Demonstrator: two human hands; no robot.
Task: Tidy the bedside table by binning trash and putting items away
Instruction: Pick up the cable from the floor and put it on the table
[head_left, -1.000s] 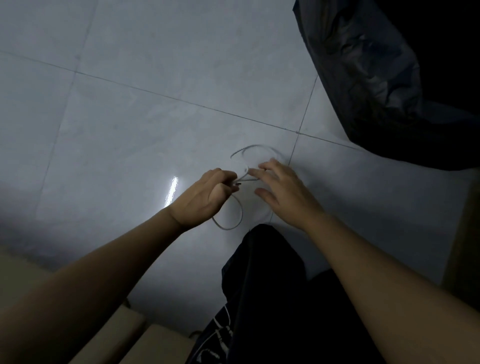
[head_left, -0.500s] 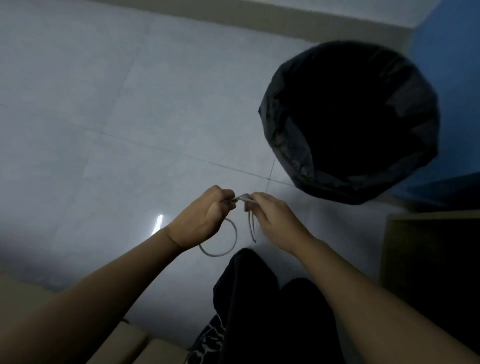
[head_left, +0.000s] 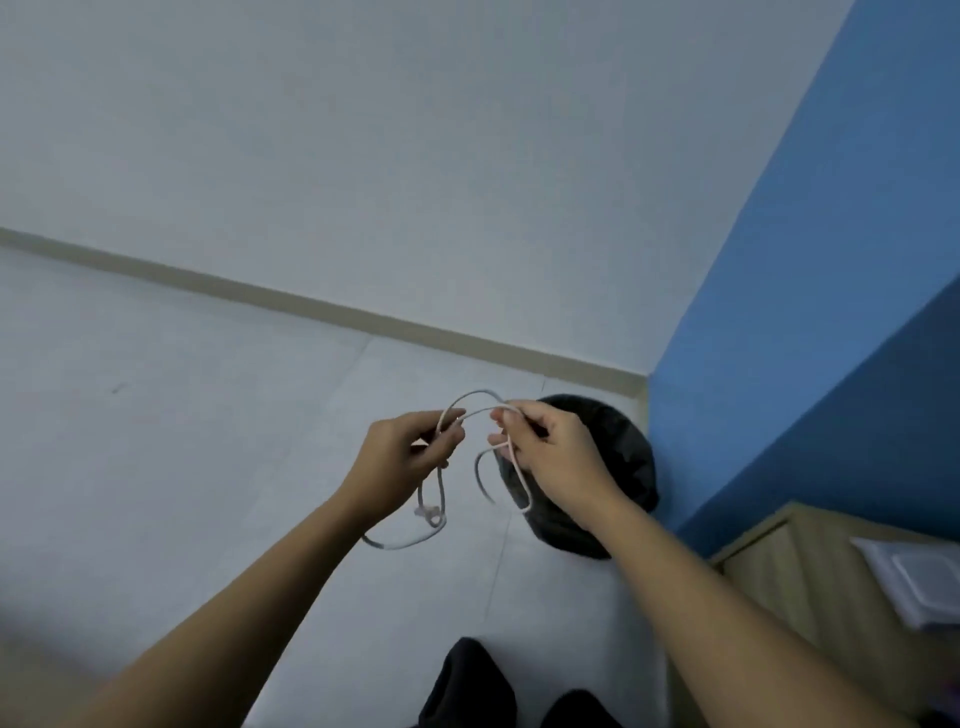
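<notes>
Coiling step. Left hand, centre frame: pinching thin white flexible cord, knotted loop dangling below. Right hand: pinching the cord's other strand, before round black-lined bin. Recommended: loosen the knot first, then gather even loops.

the left hand and the right hand are side by side above the floor, the cable strung between them and looping down below both. the bin stands on the floor behind the right hand, in the corner of the walls. the bench is right of the bin, nearer the person, with a flat object on it.
</notes>
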